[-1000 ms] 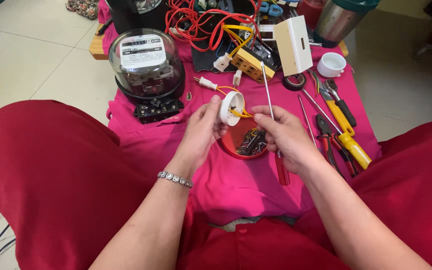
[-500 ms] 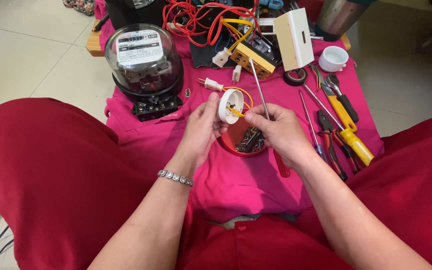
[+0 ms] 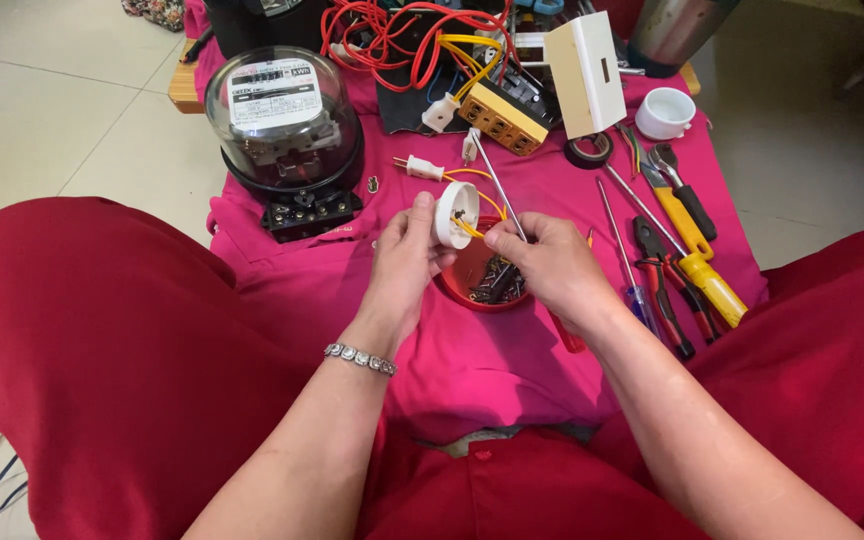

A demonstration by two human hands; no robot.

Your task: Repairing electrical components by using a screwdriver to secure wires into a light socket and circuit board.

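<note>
Presently catalogued, as seen from the head camera:

- Left hand (image 3: pixel 407 255): fingers closed around a round white fitting (image 3: pixel 455 213), held upright above the cloth with its open face turned to the right hand. A silver bracelet (image 3: pixel 360 358) sits on the wrist.
- Round white fitting: yellow wires (image 3: pixel 474 228) run into its face and curve off toward the back of the work area.
- Right hand (image 3: pixel 552 268): fingers pinched on a screwdriver (image 3: pixel 500 192); its metal shaft slants up and away, and its red handle (image 3: pixel 570 336) shows below the hand. Whether the shaft touches the fitting cannot be told.
- Red bowl (image 3: pixel 472 285): directly beneath both hands, on the pink cloth (image 3: pixel 472 370), holding small dark screws and metal parts.
- Electricity meter (image 3: pixel 284 125): glass-domed, on a black base, at the rear left of the cloth, well apart from the hands.
- Small white plug (image 3: pixel 418 167): lying just behind the fitting.
- Yellow terminal block (image 3: pixel 500 118) and tangle of red wires (image 3: pixel 382 35): at the back centre.
- White rectangular box (image 3: pixel 584 75): standing tilted, right of the yellow block.
- Roll of black tape (image 3: pixel 588 152): just in front of the white box.
- White cup (image 3: pixel 665 112): rear right corner.
- Hand tools, right of the right hand: a yellow-handled screwdriver (image 3: pixel 697 265), red-and-black pliers (image 3: pixel 662 290), a thin blue-handled screwdriver (image 3: pixel 624 250).
- Red trousers (image 3: pixel 102 340): knees on either side of the cloth.
</note>
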